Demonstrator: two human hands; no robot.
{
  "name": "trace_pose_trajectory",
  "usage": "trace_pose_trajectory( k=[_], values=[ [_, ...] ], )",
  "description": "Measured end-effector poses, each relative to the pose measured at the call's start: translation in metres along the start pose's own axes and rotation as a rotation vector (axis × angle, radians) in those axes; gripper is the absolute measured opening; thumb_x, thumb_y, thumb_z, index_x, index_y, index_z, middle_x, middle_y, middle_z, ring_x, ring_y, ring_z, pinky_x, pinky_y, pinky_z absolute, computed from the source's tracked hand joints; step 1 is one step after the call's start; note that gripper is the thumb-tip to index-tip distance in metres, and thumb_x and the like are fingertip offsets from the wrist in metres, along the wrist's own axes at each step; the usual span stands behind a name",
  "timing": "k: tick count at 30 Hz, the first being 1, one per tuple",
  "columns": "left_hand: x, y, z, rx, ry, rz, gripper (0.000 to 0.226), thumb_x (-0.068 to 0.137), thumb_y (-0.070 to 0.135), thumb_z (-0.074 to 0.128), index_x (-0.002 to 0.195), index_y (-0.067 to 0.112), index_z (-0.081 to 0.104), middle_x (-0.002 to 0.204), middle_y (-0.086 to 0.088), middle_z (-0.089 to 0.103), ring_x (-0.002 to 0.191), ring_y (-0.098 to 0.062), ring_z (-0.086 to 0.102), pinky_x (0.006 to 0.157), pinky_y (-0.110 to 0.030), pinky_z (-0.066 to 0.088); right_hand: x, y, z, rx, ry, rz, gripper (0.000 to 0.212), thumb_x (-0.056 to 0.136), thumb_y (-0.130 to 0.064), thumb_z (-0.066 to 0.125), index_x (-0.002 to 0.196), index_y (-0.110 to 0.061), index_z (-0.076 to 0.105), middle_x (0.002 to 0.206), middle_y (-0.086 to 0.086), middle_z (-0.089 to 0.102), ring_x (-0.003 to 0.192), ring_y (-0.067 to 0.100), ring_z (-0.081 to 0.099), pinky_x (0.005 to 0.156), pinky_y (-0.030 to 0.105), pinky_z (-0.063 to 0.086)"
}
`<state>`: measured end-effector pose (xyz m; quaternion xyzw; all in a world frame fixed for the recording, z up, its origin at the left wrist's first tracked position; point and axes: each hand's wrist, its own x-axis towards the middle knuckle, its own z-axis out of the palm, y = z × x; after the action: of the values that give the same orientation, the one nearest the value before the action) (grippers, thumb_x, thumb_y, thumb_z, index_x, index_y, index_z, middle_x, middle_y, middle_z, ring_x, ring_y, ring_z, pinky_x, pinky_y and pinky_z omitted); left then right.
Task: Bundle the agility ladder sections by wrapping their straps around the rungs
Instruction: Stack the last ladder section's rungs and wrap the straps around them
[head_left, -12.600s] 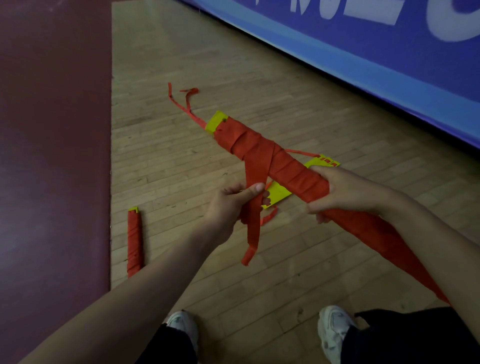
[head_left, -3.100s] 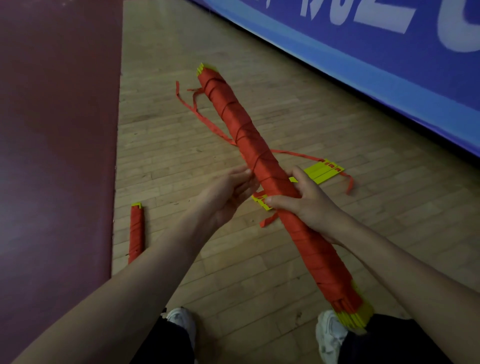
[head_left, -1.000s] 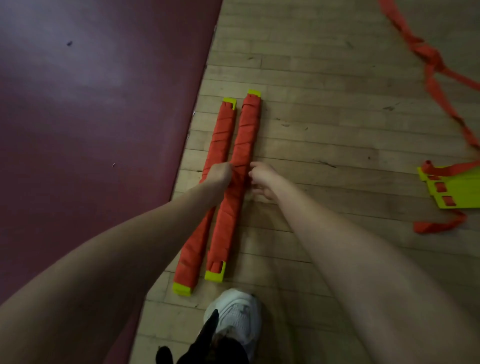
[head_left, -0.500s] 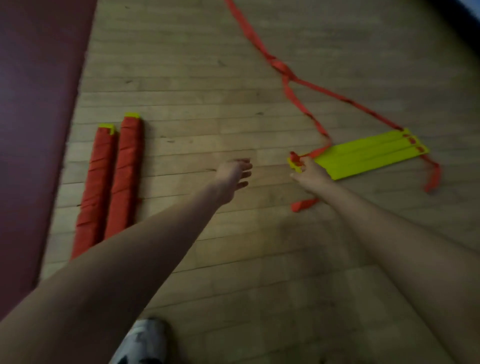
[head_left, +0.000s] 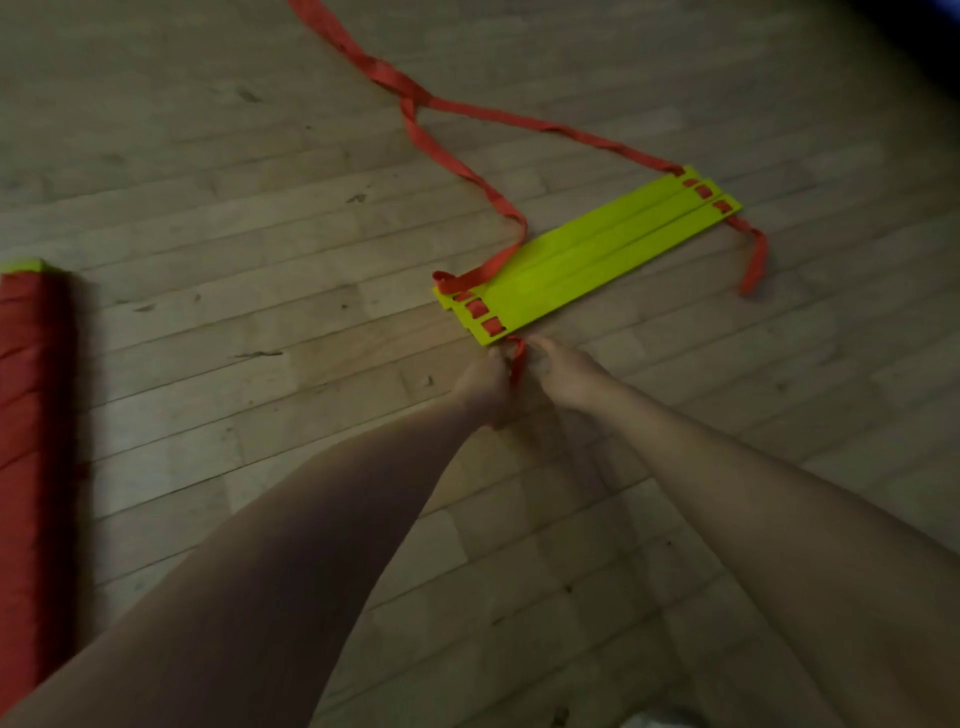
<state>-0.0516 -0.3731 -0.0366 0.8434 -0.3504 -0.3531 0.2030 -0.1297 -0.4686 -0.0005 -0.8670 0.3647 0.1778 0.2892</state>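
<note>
Rungs (head_left: 587, 254) of yellow plastic lie stacked flat and unwrapped on a wooden floor (head_left: 234, 171), their long axis running from 8 o'clock, nearest the person, away toward 2 o'clock. At the near end, the left hand (head_left: 483, 387) and right hand (head_left: 569, 371) sit close together, almost touching. Both have fingers curled onto a short strap tail (head_left: 517, 364) that comes off the stack's closest corner (motion blur hides the exact pinch). The stack lies just beyond the hands at about 1 o'clock, and the right hand looks marginally nearer its corner. A long red strap (head_left: 447, 156) snakes off from the same near end toward 11 o'clock and out of the top of the view, crossing a second run that leads back to the far end. At 9 o'clock, well apart at the picture's left edge, a wrapped bundle (head_left: 31, 415) lies finished. Judging by this, wrapping of this section has yet to begin. The winding will likely have to travel along that 8-to-2 axis, away from the body.
</note>
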Motion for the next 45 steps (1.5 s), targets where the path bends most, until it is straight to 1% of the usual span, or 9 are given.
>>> trace_pose_trajectory(
  k=[6,11,18,22,26,30,35,41,45],
  values=[
    [-0.013,-0.021,0.001,0.377,-0.063,0.277,0.026,0.09,0.017,0.05,0.109,0.017,0.067,0.111,-0.013,0.061,0.108,-0.034,0.058,0.085,-0.041,0.05,0.0,0.014,0.008,-0.092,-0.032,-0.007,0.066,0.091,-0.007,0.049,0.151,-0.021,0.025,0.152,0.017,0.028,0.137,0.033,0.035,0.111,0.034,0.031],
    [-0.053,-0.058,-0.032,0.196,0.023,0.733,0.025,0.079,0.018,0.043,0.071,0.005,0.063,0.109,-0.02,0.062,0.101,-0.033,0.058,0.077,-0.043,0.051,-0.008,0.006,0.023,-0.212,-0.04,-0.013,0.08,0.089,-0.009,0.054,0.152,-0.034,0.011,0.16,0.007,-0.003,0.145,0.032,0.008,0.116,0.043,0.023],
    [-0.116,-0.089,-0.07,-0.188,0.018,0.198,0.044,0.069,0.044,0.03,0.065,0.008,0.056,0.057,0.002,0.052,0.052,-0.004,0.048,0.057,-0.029,0.039,-0.028,-0.032,0.043,-0.57,0.069,-0.282,0.028,0.094,-0.009,0.041,0.119,-0.009,0.053,0.122,0.016,0.051,0.116,0.034,0.052,0.085,0.038,0.046],
    [-0.134,-0.139,-0.083,0.131,0.104,0.148,0.063,0.071,0.054,0.022,0.085,0.004,0.057,0.075,-0.014,0.06,0.069,-0.03,0.056,0.061,-0.037,0.038,-0.049,-0.083,0.076,-0.54,0.0,-0.358,0.023,0.094,-0.012,0.044,0.113,-0.01,0.058,0.115,0.017,0.062,0.109,0.036,0.059,0.079,0.037,0.048],
    [-0.154,-0.183,-0.087,0.423,0.103,0.02,0.052,0.085,0.051,0.06,0.11,0.007,0.048,0.104,-0.011,0.056,0.095,-0.03,0.053,0.075,-0.036,0.037,-0.065,-0.127,0.112,-0.487,0.007,-0.308,0.024,0.096,-0.016,0.045,0.111,-0.012,0.063,0.113,0.017,0.065,0.107,0.035,0.061,0.077,0.034,0.048],
    [-0.169,-0.208,-0.088,0.696,0.115,-0.165,0.038,0.09,0.019,0.054,0.126,0.011,0.044,0.125,-0.012,0.05,0.117,-0.032,0.047,0.091,-0.041,0.039,-0.075,-0.161,0.135,-0.301,-0.07,-0.325,0.027,0.095,-0.032,0.053,0.114,-0.018,0.067,0.117,0.012,0.066,0.109,0.033,0.06,0.079,0.034,0.048],
    [-0.187,-0.234,-0.099,0.666,0.39,-0.255,0.035,0.086,0.005,0.049,0.12,0.012,0.055,0.119,-0.016,0.053,0.115,-0.037,0.045,0.1,-0.049,0.029,-0.074,-0.156,0.119,-0.474,-0.103,-0.405,0.034,0.093,-0.024,0.055,0.127,-0.019,0.054,0.129,0.009,0.056,0.12,0.03,0.052,0.086,0.035,0.046],
    [-0.19,-0.219,-0.082,0.29,0.342,-0.26,0.034,0.086,0.001,0.053,0.118,-0.003,0.042,0.115,-0.025,0.05,0.103,-0.043,0.051,0.08,-0.048,0.039,-0.07,-0.08,0.081,-0.782,-0.078,-0.284,0.031,0.095,-0.011,0.043,0.125,-0.011,0.049,0.126,0.012,0.051,0.122,0.031,0.045,0.093,0.039,0.042],
    [-0.189,-0.199,-0.065,0.146,0.37,-0.191,0.051,0.08,-0.001,0.063,0.125,-0.011,0.043,0.118,-0.03,0.047,0.104,-0.046,0.051,0.087,-0.049,0.039,-0.082,-0.057,0.083,-0.84,-0.093,-0.321,0.037,0.096,-0.014,0.042,0.133,-0.01,0.038,0.128,0.012,0.044,0.119,0.031,0.048,0.089,0.04,0.045]
  ],
)
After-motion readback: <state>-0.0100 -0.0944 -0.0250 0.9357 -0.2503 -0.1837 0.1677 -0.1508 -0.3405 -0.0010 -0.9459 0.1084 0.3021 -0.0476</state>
